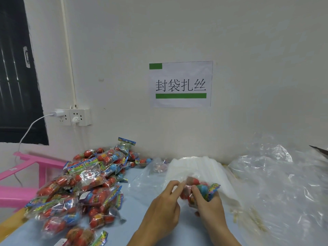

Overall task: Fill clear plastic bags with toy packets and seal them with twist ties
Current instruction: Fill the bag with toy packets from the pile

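Both forearms reach up from bottom centre of frame, left hand (164, 205) & right hand (208, 203) close together over the blue bench (134, 226). Left fingers (174, 186) pinch thin clear bag (154, 176) film; right fingers curl round a toy packet (200, 189), centre-right. Big packet pile (83, 189) lower left, crumpled plastic (276, 178) at right, sign (180, 84) on wall above

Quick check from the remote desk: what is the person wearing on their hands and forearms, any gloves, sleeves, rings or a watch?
Nothing worn shows. The left hand and right hand are bare, with no gloves, and no rings can be seen. Both forearms are uncovered down to the bottom edge of the picture: no sleeves, watch or wristband in view. Anything further up the arms lies outside the picture.
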